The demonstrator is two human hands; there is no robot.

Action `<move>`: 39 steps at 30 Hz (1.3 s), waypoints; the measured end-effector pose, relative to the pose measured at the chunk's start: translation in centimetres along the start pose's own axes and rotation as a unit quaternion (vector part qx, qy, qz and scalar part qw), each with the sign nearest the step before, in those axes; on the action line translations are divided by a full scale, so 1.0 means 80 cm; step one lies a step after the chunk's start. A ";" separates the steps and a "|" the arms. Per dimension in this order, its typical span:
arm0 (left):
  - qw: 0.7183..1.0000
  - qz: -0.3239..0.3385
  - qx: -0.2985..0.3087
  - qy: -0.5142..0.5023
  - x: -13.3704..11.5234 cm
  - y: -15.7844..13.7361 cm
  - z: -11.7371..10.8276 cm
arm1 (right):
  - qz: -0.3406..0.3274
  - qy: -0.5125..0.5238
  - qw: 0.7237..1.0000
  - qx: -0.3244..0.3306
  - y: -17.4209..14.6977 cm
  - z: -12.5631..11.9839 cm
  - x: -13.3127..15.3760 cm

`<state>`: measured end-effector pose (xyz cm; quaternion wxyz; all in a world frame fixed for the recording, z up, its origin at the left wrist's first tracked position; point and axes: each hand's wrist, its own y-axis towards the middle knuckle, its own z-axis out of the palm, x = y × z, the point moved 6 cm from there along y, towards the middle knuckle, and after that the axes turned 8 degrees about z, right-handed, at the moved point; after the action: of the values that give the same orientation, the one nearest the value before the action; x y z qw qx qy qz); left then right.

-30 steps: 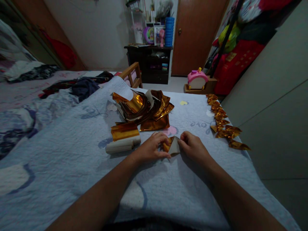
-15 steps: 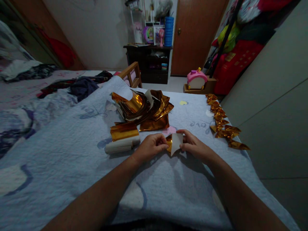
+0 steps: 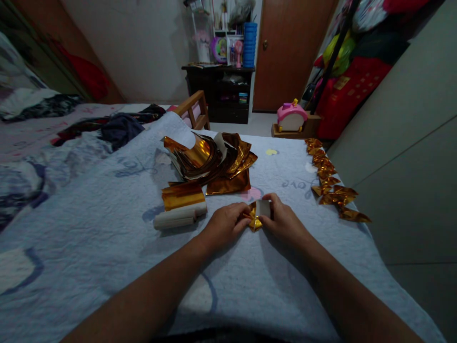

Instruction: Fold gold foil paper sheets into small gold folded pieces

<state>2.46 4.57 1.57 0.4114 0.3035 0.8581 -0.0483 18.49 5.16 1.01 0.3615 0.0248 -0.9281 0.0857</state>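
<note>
Between my two hands is a small piece of folded gold foil paper (image 3: 255, 223), its pale back showing on the right side. My left hand (image 3: 228, 221) pinches its left edge, fingers closed. With thumb in front and fingers behind, my right hand (image 3: 283, 220) grips the right part. Beyond my hands lies a fanned, curved stack of gold foil sheets (image 3: 200, 155), with a flat gold sheet (image 3: 230, 183) under its right end. Left of my left hand sit rolled sheets (image 3: 178, 218), pale outside, against a gold piece (image 3: 183, 196).
Several folded gold foil pieces (image 3: 326, 174) form a row along the right edge of the bed's blue quilt (image 3: 117, 238). Dark clothes (image 3: 123, 128) lie at the far left. A wooden rail (image 3: 200, 109) stands at the bed's far end. A pale cabinet (image 3: 403, 190) flanks the right.
The foil paper has been folded further: less of its pale back shows and more crumpled gold faces me. My right thumb has moved left across it.
</note>
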 end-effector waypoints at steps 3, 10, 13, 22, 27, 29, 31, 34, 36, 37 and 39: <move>0.998 0.007 0.002 0.063 0.001 0.001 0.002 | -0.005 -0.042 0.999 -0.010 0.000 0.002 0.003; 0.990 0.070 -0.028 0.117 -0.001 0.005 0.003 | -0.031 -0.099 0.994 -0.034 0.002 0.004 -0.001; 0.988 0.118 -0.021 0.098 -0.001 0.006 0.010 | -0.057 -0.110 0.991 -0.056 0.001 0.003 -0.002; 0.977 0.169 -0.011 0.130 -0.005 0.005 0.019 | -0.105 -0.133 0.981 -0.093 -0.003 0.002 0.005; 0.975 0.171 -0.007 0.142 -0.007 0.005 0.020 | -0.114 -0.161 0.973 -0.117 -0.004 0.001 0.012; 0.975 0.165 0.000 0.152 -0.007 0.005 0.021 | -0.118 -0.165 0.971 -0.128 -0.005 0.000 0.014; 0.974 0.161 0.007 0.160 -0.006 0.006 0.023 | -0.124 -0.170 0.968 -0.135 -0.005 0.001 0.016; 0.973 0.163 0.016 0.164 -0.006 0.007 0.026 | -0.129 -0.181 0.966 -0.132 -0.006 0.004 0.016; 0.973 0.161 0.016 0.162 -0.005 0.007 0.026 | -0.129 -0.186 0.966 -0.128 -0.005 0.007 0.016; 0.974 0.159 0.014 0.159 -0.005 0.007 0.025 | -0.128 -0.189 0.965 -0.127 -0.005 0.008 0.016; 0.976 0.156 0.009 0.153 -0.004 0.007 0.024 | -0.127 -0.192 0.965 -0.128 -0.006 0.009 0.015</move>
<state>4.23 4.21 0.66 0.2748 0.4408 0.8527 0.0557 17.15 4.61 1.36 0.1846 0.1117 -0.9726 -0.0867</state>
